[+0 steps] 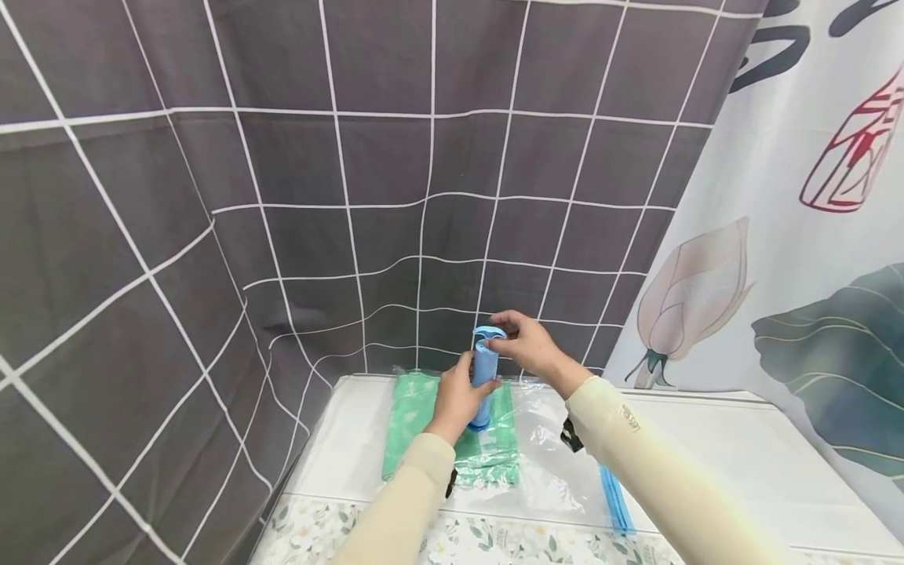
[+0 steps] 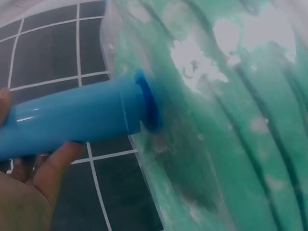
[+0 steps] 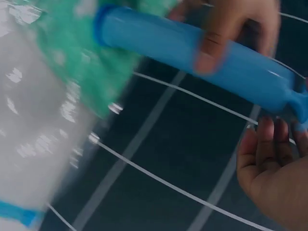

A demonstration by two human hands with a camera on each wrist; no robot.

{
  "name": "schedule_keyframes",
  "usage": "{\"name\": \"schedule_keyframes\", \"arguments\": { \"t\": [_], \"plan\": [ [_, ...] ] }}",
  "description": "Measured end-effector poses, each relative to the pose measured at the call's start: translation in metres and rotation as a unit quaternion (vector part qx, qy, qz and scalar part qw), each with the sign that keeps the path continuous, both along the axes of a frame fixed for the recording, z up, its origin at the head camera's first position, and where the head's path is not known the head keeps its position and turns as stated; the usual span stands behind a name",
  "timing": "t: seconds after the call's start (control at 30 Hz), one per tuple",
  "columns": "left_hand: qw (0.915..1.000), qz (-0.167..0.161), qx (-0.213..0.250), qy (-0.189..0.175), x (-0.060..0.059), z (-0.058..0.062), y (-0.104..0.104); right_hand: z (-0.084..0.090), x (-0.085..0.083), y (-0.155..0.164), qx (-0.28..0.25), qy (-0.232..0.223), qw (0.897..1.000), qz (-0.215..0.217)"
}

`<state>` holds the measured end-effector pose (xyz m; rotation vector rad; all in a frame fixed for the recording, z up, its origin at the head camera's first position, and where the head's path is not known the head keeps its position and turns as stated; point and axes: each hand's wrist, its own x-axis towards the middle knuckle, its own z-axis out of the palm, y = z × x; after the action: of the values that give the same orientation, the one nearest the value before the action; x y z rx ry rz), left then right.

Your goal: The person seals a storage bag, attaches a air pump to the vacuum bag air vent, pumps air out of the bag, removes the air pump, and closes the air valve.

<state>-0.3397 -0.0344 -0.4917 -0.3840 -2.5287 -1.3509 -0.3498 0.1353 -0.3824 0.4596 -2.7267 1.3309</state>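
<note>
Blue pump (image 1: pixel 484 377) stands upright, base on the bag (image 1: pixel 537 455).

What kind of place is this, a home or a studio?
Probably a staged home-style corner: a grey grid-patterned cloth backdrop, a floral printed hanging and a white table where a clear vacuum bag lies under a blue hand pump.
</note>
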Motion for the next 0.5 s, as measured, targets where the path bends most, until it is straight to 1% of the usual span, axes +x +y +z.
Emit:
{"name": "schedule_keyframes", "arguments": {
  "t": [0.03,0.07,0.1,0.13,0.17,0.2,0.23,0.27,0.3,0.33,0.37,0.4,0.43,0.47,0.5],
  "plan": [
    [1.0,-0.002,0.0,0.002,0.0,0.0,0.0,0.005,-0.003,0.001,0.031,0.017,0.999,0.009],
    [1.0,-0.004,0.0,0.003,0.0,0.0,0.0,0.001,-0.014,0.004,0.06,0.044,0.997,0.022],
    [1.0,-0.005,0.0,0.006,0.0,0.001,-0.001,-0.006,-0.03,0.009,0.096,0.069,0.992,0.038],
    [0.9999,-0.006,0.0,0.009,0.0,0.0,-0.001,-0.014,-0.045,0.012,0.133,0.092,0.986,0.045],
    [0.9999,-0.006,-0.001,0.01,0.0,0.0,-0.001,-0.012,-0.045,0.01,0.17,0.111,0.978,0.049],
    [0.9999,-0.006,-0.003,0.012,0.0,0.0,-0.001,-0.024,-0.061,0.015,0.196,0.144,0.968,0.057],
    [0.9999,-0.005,-0.006,0.013,-0.001,0.0,0.0,-0.025,-0.062,0.014,0.217,0.163,0.961,0.058],
    [0.9999,-0.004,-0.008,0.011,-0.001,0.001,0.001,-0.032,-0.07,0.015,0.229,0.186,0.954,0.053],
    [0.9999,-0.003,-0.013,0.01,-0.001,0.001,0.002,-0.032,-0.07,0.015,0.243,0.195,0.949,0.049],
    [0.9998,-0.002,-0.018,0.005,-0.001,0.001,0.002,-0.023,-0.056,0.01,0.253,0.2,0.946,0.044],
    [0.9998,-0.001,-0.02,0.002,-0.001,0.001,0.003,-0.021,-0.053,0.01,0.253,0.21,0.943,0.045],
    [0.9997,-0.001,-0.024,0.002,0.0,0.001,0.003,-0.026,-0.06,0.013,0.252,0.219,0.941,0.049],
    [0.9997,0.0,-0.026,0.001,0.001,0.002,0.004,-0.016,-0.049,0.009,0.253,0.212,0.943,0.046],
    [0.9997,0.0,-0.026,0.0,0.002,0.002,0.004,-0.016,-0.052,0.01,0.25,0.207,0.945,0.044],
    [0.9996,0.0,-0.027,0.0,0.003,0.001,0.004,-0.016,-0.053,0.014,0.238,0.209,0.947,0.058]
  ]
}}
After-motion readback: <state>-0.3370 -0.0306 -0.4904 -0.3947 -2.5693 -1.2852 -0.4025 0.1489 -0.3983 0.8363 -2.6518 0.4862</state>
